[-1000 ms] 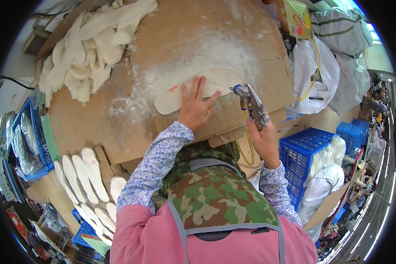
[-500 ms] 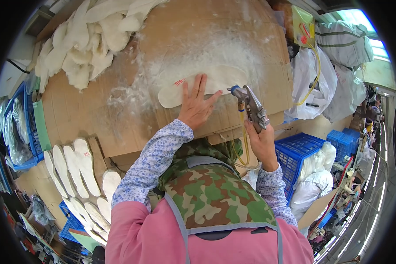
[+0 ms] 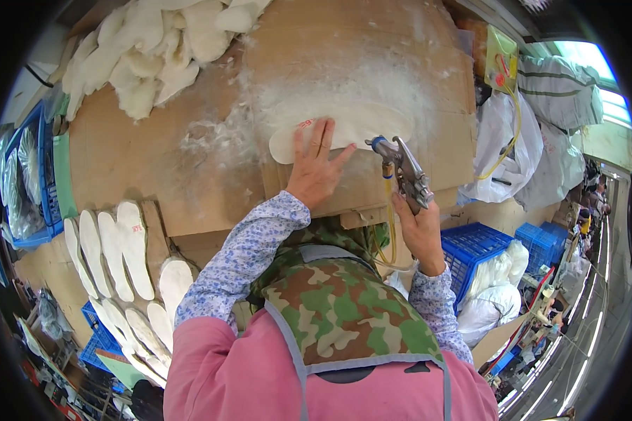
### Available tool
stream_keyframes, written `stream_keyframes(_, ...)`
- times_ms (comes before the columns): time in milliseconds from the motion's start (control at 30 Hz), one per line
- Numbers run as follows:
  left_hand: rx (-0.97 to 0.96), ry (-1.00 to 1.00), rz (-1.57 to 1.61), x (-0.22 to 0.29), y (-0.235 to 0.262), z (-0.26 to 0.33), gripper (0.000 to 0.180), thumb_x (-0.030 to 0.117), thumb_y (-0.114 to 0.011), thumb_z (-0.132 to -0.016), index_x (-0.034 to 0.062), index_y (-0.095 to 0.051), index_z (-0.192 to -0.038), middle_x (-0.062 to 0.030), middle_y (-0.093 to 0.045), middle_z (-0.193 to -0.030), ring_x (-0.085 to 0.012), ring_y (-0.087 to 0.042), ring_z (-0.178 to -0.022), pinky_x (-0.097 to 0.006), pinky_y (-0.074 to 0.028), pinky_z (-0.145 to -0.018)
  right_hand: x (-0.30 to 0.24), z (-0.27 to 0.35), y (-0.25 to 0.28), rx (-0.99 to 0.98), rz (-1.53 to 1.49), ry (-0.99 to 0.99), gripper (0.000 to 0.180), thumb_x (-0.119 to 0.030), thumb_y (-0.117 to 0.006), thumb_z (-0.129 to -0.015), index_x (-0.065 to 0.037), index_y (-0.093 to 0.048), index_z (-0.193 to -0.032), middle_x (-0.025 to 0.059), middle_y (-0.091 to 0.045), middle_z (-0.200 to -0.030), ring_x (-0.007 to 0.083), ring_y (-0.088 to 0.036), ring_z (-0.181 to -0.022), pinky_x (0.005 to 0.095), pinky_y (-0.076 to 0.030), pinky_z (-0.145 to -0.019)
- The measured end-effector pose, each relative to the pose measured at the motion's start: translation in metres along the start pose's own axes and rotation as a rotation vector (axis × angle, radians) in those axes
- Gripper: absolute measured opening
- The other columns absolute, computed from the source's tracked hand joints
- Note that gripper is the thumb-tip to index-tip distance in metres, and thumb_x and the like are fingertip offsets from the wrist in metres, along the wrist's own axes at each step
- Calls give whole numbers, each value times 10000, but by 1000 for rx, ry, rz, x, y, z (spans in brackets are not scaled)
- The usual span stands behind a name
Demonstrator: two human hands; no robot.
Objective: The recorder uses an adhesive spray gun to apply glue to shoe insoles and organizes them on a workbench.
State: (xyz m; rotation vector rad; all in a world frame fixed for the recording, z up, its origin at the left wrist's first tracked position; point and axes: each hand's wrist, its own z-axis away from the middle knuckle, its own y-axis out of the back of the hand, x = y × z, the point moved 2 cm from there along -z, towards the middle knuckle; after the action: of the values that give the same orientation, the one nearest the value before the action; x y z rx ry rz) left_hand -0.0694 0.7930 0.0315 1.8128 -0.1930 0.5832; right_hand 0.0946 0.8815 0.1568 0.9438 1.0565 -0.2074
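A cream, fleecy insole (image 3: 358, 130) with a small red print lies crosswise on the dusty cardboard. My left hand (image 3: 317, 168) rests on its near side, fingers stretched and spread, beside the red print. In my right hand (image 3: 419, 228) is a metal spray gun (image 3: 409, 175), gripped by its handle. Its blue-ringed nozzle points left, just above the insole's near edge and close to my left thumb. A yellow hose (image 3: 392, 235) hangs down from the gun. My fingers on the trigger are partly hidden.
A cardboard sheet (image 3: 189, 189) covers the table. Loose fleecy insoles (image 3: 168, 49) are heaped at the far left; more insoles (image 3: 123, 252) lie in rows at the near left. Blue crates (image 3: 474, 245) stand right and left. White bags (image 3: 505, 133) are at the right.
The view has shifted a little, so the table and insole appear farther right. Against the insole, my left hand and the spray gun sit slightly farther left, with fingers nearer the red print.
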Motion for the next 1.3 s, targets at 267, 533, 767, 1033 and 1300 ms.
stream_keyframes(267,-34,52,15,-4,12,11,537,166,-609,-771,193,-540,-1303,-255,-188,-1510,-369,-124,-1429,-633,-134,-1067,-8,-2,-9,-58,19,-11,175,-62,-583,-905,-5,-519,-1058,19,-496,-727,97,-411,-664,260,-402,-600)
stream_keyframes(533,-36,106,17,-17,28,32,521,133,-594,-781,203,-546,-1295,-244,-151,-1523,-358,-102,-1435,-634,-146,-1065,-17,-4,-25,-104,18,4,125,-72,-585,-906,-18,-506,-987,11,-412,-677,100,-369,-633,266,-376,-564)
stream_keyframes(767,-66,164,0,-28,42,53,596,-11,-533,-751,240,-552,-1291,-197,-137,-1539,-344,-106,-1436,-626,-110,-1083,-25,-5,-39,-152,11,-27,129,-82,-590,-901,-27,-503,-978,22,-428,-676,121,-380,-615,271,-380,-564)
stream_keyframes(1033,-64,220,16,-37,50,71,551,-14,-512,-762,215,-576,-1259,-211,-149,-1531,-349,-111,-1434,-624,-90,-1089,-32,-1,-58,-212,3,-23,192,-75,-583,-898,-29,-518,-1073,75,-520,-703,148,-472,-627,287,-415,-590)
stream_keyframes(1300,-29,266,69,-40,60,82,493,2,-530,-755,164,-586,-1217,-211,-168,-1524,-348,-107,-1434,-619,-61,-1096,-47,0,-72,-323,40,-22,220,-67,-585,-889,-25,-514,-1093,128,-569,-744,216,-551,-657,317,-454,-634)
